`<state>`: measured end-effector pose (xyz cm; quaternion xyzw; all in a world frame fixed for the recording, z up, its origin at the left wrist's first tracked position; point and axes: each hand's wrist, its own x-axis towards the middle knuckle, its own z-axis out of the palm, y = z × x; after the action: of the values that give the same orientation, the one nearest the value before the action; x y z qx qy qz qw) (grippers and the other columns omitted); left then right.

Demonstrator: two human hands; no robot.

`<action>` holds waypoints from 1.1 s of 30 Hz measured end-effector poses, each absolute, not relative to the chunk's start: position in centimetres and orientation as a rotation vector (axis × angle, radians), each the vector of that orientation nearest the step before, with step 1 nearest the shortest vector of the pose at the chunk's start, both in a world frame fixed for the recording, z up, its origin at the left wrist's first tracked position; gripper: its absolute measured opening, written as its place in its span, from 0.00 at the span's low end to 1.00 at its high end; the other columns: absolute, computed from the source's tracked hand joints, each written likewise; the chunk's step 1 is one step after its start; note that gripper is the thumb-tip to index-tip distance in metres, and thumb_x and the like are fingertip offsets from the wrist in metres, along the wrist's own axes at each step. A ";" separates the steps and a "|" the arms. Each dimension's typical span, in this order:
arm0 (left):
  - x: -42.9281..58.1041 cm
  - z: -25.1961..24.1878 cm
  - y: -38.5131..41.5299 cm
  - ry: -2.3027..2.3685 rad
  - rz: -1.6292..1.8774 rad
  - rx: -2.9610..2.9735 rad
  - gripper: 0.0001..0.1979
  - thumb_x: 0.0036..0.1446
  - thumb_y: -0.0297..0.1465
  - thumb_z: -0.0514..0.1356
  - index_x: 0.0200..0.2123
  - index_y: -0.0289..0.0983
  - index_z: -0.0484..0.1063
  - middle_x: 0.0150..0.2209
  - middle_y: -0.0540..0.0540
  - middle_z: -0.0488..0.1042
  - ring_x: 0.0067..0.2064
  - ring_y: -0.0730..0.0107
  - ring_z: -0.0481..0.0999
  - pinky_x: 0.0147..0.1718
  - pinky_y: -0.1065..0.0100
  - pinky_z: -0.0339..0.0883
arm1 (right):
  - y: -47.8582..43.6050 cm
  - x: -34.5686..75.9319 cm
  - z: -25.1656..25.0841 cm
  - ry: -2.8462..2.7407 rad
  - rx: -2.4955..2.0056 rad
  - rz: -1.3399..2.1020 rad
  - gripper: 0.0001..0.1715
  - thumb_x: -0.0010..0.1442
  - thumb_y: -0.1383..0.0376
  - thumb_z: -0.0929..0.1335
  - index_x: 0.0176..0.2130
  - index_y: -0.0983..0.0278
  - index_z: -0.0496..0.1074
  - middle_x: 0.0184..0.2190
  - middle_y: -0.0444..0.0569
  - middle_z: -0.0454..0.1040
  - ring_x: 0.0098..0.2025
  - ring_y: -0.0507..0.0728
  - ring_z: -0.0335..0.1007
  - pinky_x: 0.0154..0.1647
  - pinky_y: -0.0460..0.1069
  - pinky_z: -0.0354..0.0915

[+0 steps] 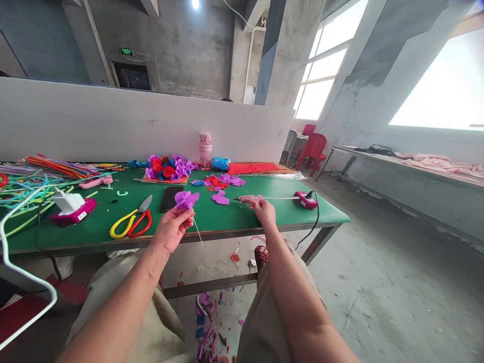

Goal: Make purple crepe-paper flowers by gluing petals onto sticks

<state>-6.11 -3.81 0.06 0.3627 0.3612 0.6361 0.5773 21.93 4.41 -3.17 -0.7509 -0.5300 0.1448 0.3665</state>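
Pinched in my left hand [174,228] is a purple paper flower [186,200], its thin pale stem slanting down past the table edge. My right hand [263,212] grips a pink glue gun [249,199] whose dark nozzle points left, with a long clear glue stick [282,198] reaching out behind it. Loose purple petals [220,197] lie just left of the nozzle. Behind them is a pile of red and purple petals [217,182]. A black phone [172,197] lies partly behind my left hand and the flower.
Yellow-and-red-handled scissors [140,217] lie left. Finished flowers [170,168] are heaped at the back beside a pink bottle [205,149]. A pink power strip [305,199] sits right; another [73,212] with a white plug sits left, near colourful pipe cleaners [30,189]. A white board [151,121] closes the back.
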 end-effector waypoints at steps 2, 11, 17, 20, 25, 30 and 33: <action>-6.1 0.1 -3.8 0.846 1.482 0.864 0.12 0.36 0.27 0.71 0.28 0.33 0.77 0.24 0.49 0.73 0.23 0.81 0.68 0.23 0.77 0.64 | 3.6 21.1 -2.6 -1.336 -1.945 0.278 0.16 0.57 0.59 0.65 0.41 0.67 0.70 0.45 0.63 0.70 0.50 0.66 0.65 0.47 0.55 0.60; -5.2 0.0 -4.1 0.872 1.390 0.923 0.12 0.37 0.28 0.71 0.28 0.33 0.77 0.24 0.49 0.73 0.22 0.80 0.68 0.22 0.77 0.64 | -1.4 11.8 -2.4 -2.014 -0.876 0.573 0.38 0.53 0.74 0.61 0.62 0.60 0.54 0.61 0.56 0.57 0.37 0.53 0.69 0.44 0.50 0.66; -6.1 0.7 -3.7 0.890 1.471 0.934 0.11 0.35 0.28 0.72 0.26 0.33 0.76 0.23 0.50 0.73 0.22 0.80 0.67 0.21 0.76 0.64 | -2.7 11.5 -2.3 -2.349 -0.730 0.948 0.15 0.52 0.72 0.65 0.39 0.63 0.76 0.30 0.45 0.76 0.27 0.51 0.69 0.29 0.44 0.63; -6.8 1.0 -3.5 0.890 1.522 0.914 0.11 0.35 0.28 0.72 0.26 0.33 0.76 0.23 0.49 0.73 0.22 0.80 0.68 0.21 0.77 0.63 | -2.8 13.1 -1.5 -2.359 -0.763 1.302 0.08 0.52 0.66 0.66 0.26 0.64 0.76 0.20 0.42 0.73 0.21 0.49 0.68 0.22 0.41 0.60; -6.6 0.8 -3.7 0.893 1.476 0.923 0.12 0.35 0.28 0.72 0.26 0.33 0.76 0.22 0.50 0.72 0.21 0.81 0.67 0.20 0.77 0.62 | -2.6 13.5 -0.7 -1.687 -0.976 1.148 0.10 0.54 0.64 0.64 0.30 0.64 0.75 0.25 0.44 0.74 0.23 0.48 0.66 0.24 0.42 0.61; -4.8 0.4 -4.0 0.949 1.451 0.998 0.14 0.34 0.29 0.72 0.28 0.33 0.76 0.22 0.51 0.73 0.21 0.80 0.67 0.20 0.75 0.63 | -3.3 11.6 -0.5 -1.324 -0.625 1.698 0.23 0.47 0.66 0.69 0.45 0.58 0.72 0.46 0.46 0.73 0.40 0.53 0.72 0.44 0.49 0.66; -3.7 0.3 -4.2 1.010 1.504 1.040 0.15 0.34 0.30 0.72 0.28 0.34 0.75 0.22 0.53 0.73 0.20 0.80 0.67 0.21 0.74 0.63 | -3.6 10.4 -1.0 -1.154 -0.615 1.836 0.21 0.47 0.62 0.71 0.43 0.62 0.73 0.38 0.47 0.75 0.38 0.54 0.72 0.43 0.50 0.66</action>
<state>-3.66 -4.18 0.25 0.4305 0.4181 0.6226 0.5022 10.38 -3.58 -0.99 -0.2464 -0.4625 0.7356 0.4293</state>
